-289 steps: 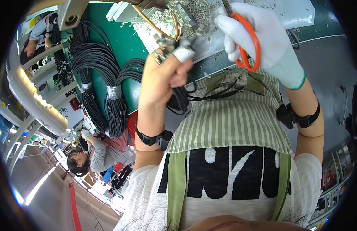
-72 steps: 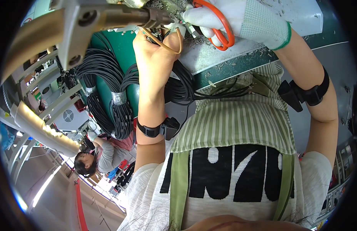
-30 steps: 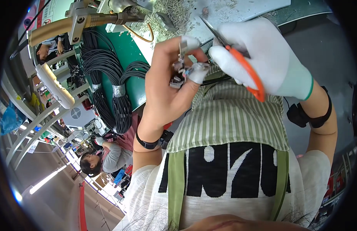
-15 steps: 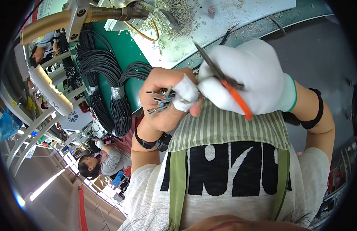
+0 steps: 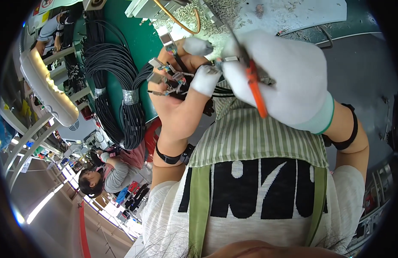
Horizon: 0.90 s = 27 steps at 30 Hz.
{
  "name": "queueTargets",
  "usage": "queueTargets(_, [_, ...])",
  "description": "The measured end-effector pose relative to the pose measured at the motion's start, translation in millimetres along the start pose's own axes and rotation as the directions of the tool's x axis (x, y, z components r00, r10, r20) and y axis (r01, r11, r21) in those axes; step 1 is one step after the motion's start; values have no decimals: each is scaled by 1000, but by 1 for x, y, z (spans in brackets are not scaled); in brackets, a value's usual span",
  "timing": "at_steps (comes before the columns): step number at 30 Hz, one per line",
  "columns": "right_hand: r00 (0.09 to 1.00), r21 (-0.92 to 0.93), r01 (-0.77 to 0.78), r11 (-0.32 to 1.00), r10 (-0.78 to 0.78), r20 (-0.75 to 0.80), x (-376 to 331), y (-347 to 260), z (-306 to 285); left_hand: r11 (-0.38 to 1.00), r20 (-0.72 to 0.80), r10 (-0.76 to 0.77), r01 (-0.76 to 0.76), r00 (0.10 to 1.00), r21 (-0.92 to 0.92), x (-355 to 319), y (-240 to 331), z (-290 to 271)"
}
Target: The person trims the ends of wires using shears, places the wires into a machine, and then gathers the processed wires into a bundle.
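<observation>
My left hand (image 5: 177,99) is bare apart from white covers on the thumb and a finger. It is closed around several black cables, whose ends carry silvery metal connectors (image 5: 168,41) and thin coloured wires. My right hand (image 5: 289,81), in a white glove with a green-edged cuff, grips a tool with an orange handle (image 5: 255,92) and a long, thin dark metal end; its exact kind is unclear. The right fingertips meet the left thumb and finger at a small connector end (image 5: 229,59). The palm of the left hand is partly hidden by the cables.
Thick coils of black cable (image 5: 132,112), bound with silvery wrap, lie on the green bench at left. Ahead, a pale board (image 5: 306,15) carries many small metallic bits. A lit lamp (image 5: 50,90) stands at left. Two co-workers, one a person in grey sleeves (image 5: 119,176), are beyond.
Both hands have moved farther up the picture. My left hand has turned and its fingers have loosened, showing more connectors. The orange-handled tool stays in my right hand, tilted more upright.
</observation>
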State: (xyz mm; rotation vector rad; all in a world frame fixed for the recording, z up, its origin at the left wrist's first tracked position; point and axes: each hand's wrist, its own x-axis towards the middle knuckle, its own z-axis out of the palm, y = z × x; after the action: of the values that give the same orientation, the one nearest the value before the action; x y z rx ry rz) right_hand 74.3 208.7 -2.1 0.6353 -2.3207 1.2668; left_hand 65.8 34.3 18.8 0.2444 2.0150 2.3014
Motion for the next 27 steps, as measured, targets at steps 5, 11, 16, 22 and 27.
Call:
queueTargets(5, [998, -269, -48, 962, 35, -52, -3, 3, -1, 976, -9, -71, 71, 997, 204, 7, -5, -10])
queueTargets(11, [984, -324, -97, 941, 140, 113, -8, -2, 4, 983, 3, -125, 123, 992, 138, 10, -7, -6])
queueTargets(16, [942, 136, -311, 940, 286, 175, -8, -6, 4, 932, 42, 186, -190, 982, 307, 3, -13, 0])
queueTargets(22, [948, 281, -302, 911, 257, 187, -6, -2, 10, 899, 46, 2, -22, 999, 438, 4, -4, -7])
queueTargets(27, [989, 12, -145, 989, 144, 37, -11, 3, 24, 932, -105, -41, 76, 994, 355, 5, -10, -10])
